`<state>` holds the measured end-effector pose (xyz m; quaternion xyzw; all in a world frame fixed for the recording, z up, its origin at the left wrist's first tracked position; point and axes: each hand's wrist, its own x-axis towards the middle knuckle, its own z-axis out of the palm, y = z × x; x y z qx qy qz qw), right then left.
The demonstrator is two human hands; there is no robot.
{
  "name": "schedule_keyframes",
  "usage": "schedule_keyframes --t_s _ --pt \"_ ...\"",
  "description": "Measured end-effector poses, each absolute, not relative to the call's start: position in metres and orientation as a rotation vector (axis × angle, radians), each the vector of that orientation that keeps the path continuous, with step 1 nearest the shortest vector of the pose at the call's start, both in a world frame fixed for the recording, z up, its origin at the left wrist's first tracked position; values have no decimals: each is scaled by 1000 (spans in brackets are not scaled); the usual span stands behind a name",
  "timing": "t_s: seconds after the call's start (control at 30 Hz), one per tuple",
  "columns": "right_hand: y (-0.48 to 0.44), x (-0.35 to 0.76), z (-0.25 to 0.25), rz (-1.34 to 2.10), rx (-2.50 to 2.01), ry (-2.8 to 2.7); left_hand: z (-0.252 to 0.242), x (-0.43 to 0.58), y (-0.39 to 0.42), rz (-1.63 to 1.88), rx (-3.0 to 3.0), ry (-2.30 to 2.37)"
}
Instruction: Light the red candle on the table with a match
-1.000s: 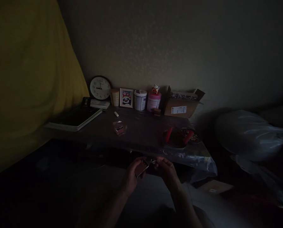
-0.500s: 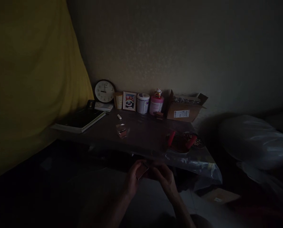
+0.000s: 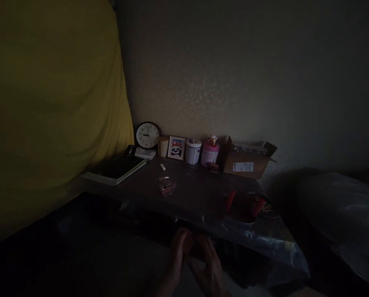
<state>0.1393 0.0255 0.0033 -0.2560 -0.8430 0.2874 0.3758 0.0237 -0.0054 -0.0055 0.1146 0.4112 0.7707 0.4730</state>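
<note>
In the dim light below the table's front edge, my left hand (image 3: 176, 253) is closed around a small reddish-brown box (image 3: 188, 242). My right hand (image 3: 211, 262) is curled against the box's other side, fingers bent and close to the left ones. Shadow and fingers hide much of the box, so its details cannot be made out. Beyond the hands, a small pinkish pack in clear wrap (image 3: 166, 187) lies on the table (image 3: 193, 189). To the right are a red stick-like piece (image 3: 230, 200), another red piece (image 3: 257, 207) and a dish of thin sticks (image 3: 268, 210).
Along the wall stand a clock (image 3: 147, 135), a yellowish cup (image 3: 163, 147), a framed panda picture (image 3: 176, 148), a white tin (image 3: 192, 152), a pink tub (image 3: 209, 154) and an opened carton (image 3: 244, 164). A book (image 3: 116, 171) lies left; plastic film hangs over the front edge.
The view has tilted up and turned slightly left, so the table sits lower in the picture. My hands have come closer together around the box, whose flat face shows less.
</note>
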Motion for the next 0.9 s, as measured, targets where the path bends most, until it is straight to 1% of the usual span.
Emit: schedule_keyframes --t_s 0.23,0.37,0.53,0.67,0.8,0.9 --pt "28 140 -2 672 -675 -2171 -13 26 -3 1875 291 982" --pt "30 141 1 696 -675 -2162 -15 24 -1 1888 392 1021" --pt "35 144 11 835 -726 -2123 -6 22 -4 1853 562 1125" --pt "38 149 24 1016 -771 -2081 -1 22 -6 1769 709 1243" --pt "37 153 34 1201 -842 -2006 -6 20 -2 1728 759 1234" --pt "39 155 38 1269 -847 -1969 -9 19 2 1700 766 1231"
